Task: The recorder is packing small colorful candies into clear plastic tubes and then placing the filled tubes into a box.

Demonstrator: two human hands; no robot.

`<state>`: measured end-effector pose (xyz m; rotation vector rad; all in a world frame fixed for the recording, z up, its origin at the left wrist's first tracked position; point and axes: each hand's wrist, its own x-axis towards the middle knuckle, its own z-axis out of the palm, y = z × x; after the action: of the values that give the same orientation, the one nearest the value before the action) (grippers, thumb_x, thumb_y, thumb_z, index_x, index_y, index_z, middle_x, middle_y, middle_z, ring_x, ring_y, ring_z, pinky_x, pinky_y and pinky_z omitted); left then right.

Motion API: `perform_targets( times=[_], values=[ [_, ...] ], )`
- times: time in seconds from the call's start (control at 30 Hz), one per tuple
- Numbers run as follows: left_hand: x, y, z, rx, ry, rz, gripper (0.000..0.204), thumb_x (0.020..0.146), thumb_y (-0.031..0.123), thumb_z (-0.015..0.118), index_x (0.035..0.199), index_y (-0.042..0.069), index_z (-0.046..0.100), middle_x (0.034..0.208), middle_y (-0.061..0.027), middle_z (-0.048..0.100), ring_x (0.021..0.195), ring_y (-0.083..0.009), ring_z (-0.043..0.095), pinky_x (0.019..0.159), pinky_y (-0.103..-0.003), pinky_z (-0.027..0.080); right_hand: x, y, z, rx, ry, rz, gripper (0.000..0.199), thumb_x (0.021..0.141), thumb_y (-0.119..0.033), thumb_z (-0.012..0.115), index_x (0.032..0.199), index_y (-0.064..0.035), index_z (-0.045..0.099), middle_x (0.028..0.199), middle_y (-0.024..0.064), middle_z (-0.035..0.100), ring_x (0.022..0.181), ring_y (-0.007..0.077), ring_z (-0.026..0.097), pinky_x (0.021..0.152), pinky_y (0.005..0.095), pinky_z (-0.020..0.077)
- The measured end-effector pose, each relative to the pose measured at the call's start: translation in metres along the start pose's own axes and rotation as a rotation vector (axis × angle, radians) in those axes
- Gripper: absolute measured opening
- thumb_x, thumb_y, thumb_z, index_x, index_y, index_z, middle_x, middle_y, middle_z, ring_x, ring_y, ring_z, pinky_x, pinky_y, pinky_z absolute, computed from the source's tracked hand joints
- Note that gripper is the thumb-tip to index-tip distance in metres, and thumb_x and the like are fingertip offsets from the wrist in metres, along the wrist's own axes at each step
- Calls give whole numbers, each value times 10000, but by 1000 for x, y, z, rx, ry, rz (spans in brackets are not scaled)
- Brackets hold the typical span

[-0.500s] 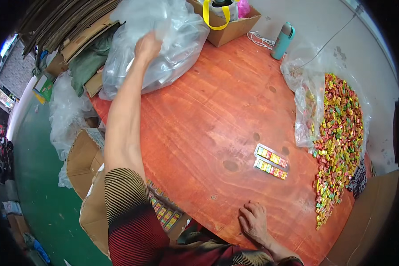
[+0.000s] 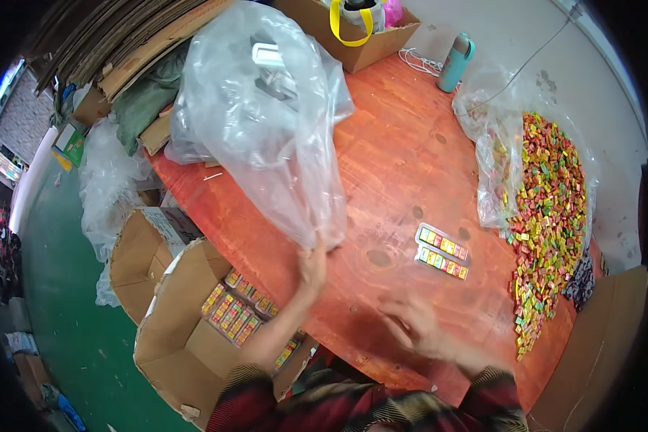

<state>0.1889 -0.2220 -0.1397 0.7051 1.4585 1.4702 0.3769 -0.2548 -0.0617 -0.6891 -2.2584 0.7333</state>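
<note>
My left hand (image 2: 312, 266) is closed on the gathered edge of a large clear plastic bag (image 2: 302, 173), which stretches from the far left of the table toward me. Pale clear-plastic pieces show through the bag's far part. My right hand (image 2: 414, 324), slightly blurred, hovers over the near table with its fingers loosely bent and apart, holding nothing visible. Beyond it lie two narrow clear trays (image 2: 443, 252) side by side, each filled with a row of small wrapped sweets in mixed colours.
A big heap of small wrapped sweets (image 2: 551, 223) spills from a clear bag on the right. A teal bottle (image 2: 456, 63) stands at the back beside a cardboard box (image 2: 385, 39). Below the table's left edge, an open carton (image 2: 173, 324) holds several filled trays.
My left hand has come back from the far left, drawing the bag's edge toward me. My right hand has lifted from the table edge and moved slightly forward.
</note>
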Motion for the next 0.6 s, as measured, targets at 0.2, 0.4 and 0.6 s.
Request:
perform_targets(
  times=[0.2,0.4,0.6],
  values=[
    [-58,-70,45,495,-78,429,238,769,183,456,920,3,491,710,-140,569,656,-292,538,570,-388,419,188,2,18,133,288,-419,321,663,62,483,976,9,433,980,202,450,914,350,445,748,367,384],
    [-106,43,25,692,-555,312,178,732,145,539,820,-10,532,701,-136,513,661,-244,497,575,-329,397,227,142,58,-477,-100,211,413,670,-98,519,1055,-2,405,1056,209,396,962,332,414,783,369,374],
    [20,110,38,853,-154,1155,231,714,125,521,910,7,490,880,-176,499,812,-349,469,694,-387,381,171,161,62,-573,-6,-239,332,660,-189,498,938,-6,498,978,201,456,948,351,399,729,496,355]
  ],
)
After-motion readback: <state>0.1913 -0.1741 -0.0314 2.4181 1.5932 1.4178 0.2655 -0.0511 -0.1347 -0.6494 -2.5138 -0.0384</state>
